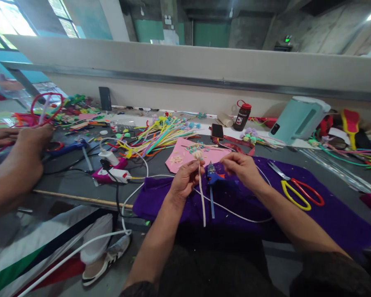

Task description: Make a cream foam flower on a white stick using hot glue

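My left hand (pixel 185 179) pinches a cream pipe-cleaner flower (pixel 198 155) just below its rounded head. The pale stem (pixel 203 206) hangs down from my fingers. To its right, my right hand (pixel 243 171) is closed in a pinch; whatever lies between the fingertips is too small to make out. A blue hot glue gun (pixel 214 176) with a clear glue stick (pixel 212 202) sits between my hands on a purple cloth (pixel 156 196). Behind them lies a pink board (pixel 172 163) with small pale pieces on it.
Red-and-yellow scissors (pixel 299 193) lie on the cloth at right. Left are a power strip (pixel 111 172) and white cables. Colourful pipe cleaners (pixel 160 134), a phone (pixel 217 131), a bottle (pixel 243 115) and a mint kettle (pixel 298 119) stand or lie behind. A co-worker's hands (pixel 31 144) hold a red loop at left.
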`<state>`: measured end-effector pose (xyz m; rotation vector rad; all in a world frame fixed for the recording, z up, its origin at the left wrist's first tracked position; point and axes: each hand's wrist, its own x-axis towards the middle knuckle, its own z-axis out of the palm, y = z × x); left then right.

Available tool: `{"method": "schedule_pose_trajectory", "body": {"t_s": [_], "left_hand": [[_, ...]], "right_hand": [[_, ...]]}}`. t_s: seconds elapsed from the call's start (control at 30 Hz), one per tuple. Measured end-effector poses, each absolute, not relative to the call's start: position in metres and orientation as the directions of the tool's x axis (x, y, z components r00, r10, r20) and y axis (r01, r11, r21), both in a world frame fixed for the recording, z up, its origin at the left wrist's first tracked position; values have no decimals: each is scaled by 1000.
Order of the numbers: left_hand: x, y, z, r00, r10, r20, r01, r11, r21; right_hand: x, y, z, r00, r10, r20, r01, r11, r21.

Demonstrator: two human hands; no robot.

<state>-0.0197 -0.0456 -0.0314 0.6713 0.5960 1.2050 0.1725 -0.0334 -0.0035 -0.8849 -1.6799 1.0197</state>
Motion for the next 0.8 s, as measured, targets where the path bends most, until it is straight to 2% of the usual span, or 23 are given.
{"method": "schedule_pose_trajectory", "body": {"t_s": [0.1,0.23,0.4,0.8], "left_hand": [[-18,-45,-33,343,931,-122,-561,307,769],[-14,-44,-39,423,892,-158,-488,371,790],[-11,-44,-41,443,880,-168,-433,374,820],[-7,-45,-38,390,912,-130,-356,280,892]], "right_hand": [[179,-27,-3,-214,928,305,-5,311,-950],[175,-27,-11,-303,927,223,-61,215,-975],[168,-30,-15,-317,935,160,-80,142,-987],[168,-30,-19,-326,931,164,-45,158,-986]]}}
